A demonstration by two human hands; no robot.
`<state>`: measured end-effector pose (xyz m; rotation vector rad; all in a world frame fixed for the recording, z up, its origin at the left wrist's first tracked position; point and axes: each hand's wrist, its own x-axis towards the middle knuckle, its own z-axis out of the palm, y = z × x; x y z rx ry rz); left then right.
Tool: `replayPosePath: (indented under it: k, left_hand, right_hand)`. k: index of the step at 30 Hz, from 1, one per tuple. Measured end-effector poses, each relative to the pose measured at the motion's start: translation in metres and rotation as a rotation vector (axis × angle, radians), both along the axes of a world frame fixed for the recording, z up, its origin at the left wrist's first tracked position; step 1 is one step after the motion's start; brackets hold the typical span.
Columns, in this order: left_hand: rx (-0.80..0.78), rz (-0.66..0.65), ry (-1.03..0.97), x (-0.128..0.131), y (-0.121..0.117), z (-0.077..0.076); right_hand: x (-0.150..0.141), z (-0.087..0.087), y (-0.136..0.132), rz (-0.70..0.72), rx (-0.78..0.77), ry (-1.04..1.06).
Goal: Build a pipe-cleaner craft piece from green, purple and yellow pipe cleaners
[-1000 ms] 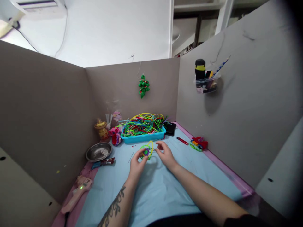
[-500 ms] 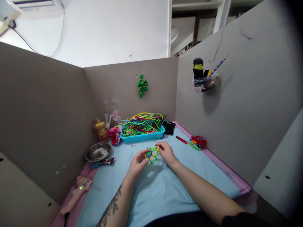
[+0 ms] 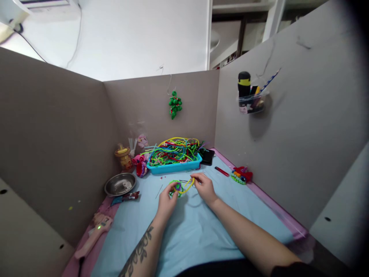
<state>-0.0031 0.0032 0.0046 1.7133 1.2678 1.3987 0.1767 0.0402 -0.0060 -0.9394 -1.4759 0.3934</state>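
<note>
Above the middle of the blue cloth [image 3: 201, 231], my left hand [image 3: 167, 199] pinches a small pipe-cleaner piece [image 3: 178, 187] with a purple and green centre and bright green loops around it. A yellow pipe cleaner [image 3: 188, 189] curves away from that piece to the right. Its far end is pinched in the fingertips of my right hand [image 3: 204, 187]. Between and behind the hands, a slim metal tool [image 3: 184, 181], possibly scissors, shows partly; my right hand hides some of it. Left of my left hand lies a thin straight stick [image 3: 159, 191].
Behind the hands stands a blue tray [image 3: 173, 168] heaped with pipe cleaners. At left are a metal bowl [image 3: 112, 187], a wrapper [image 3: 127, 198] and a pink glue gun [image 3: 93, 237]. To the right lie a red cutter [image 3: 221, 171] and a colourful pipe-cleaner figure [image 3: 242, 175].
My right hand has taken hold of the yellow pipe cleaner's end and drawn it right, away from the piece. The piece, still in my left hand, has turned and shifted slightly.
</note>
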Motion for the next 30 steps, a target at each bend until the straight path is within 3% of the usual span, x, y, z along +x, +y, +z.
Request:
replayPosePath:
  k: [8,18,24,27,30]
  left_hand:
    - [-0.037,-0.085,-0.088,0.0,0.002,-0.002]
    - [-0.049,-0.144,-0.154,0.002,0.0,0.001]
    - [-0.032,-0.151,-0.165,0.003,-0.003,0.005]
    - [-0.043,-0.163,-0.178,0.003,-0.001,0.002]
    - [-0.046,-0.17,-0.175,0.002,0.002,-0.001]
  right_hand:
    - [-0.001,0.0,-0.003,-0.04,0.016,-0.033]
    - [-0.008,-0.005,-0.001,0.273,-0.243,0.086]
    - [-0.013,-0.004,-0.006,0.411,-0.298,0.079]
    - [-0.014,-0.003,-0.006,0.418,-0.302,0.088]
    - [-0.012,-0.005,-0.003,0.324,-0.26,0.103]
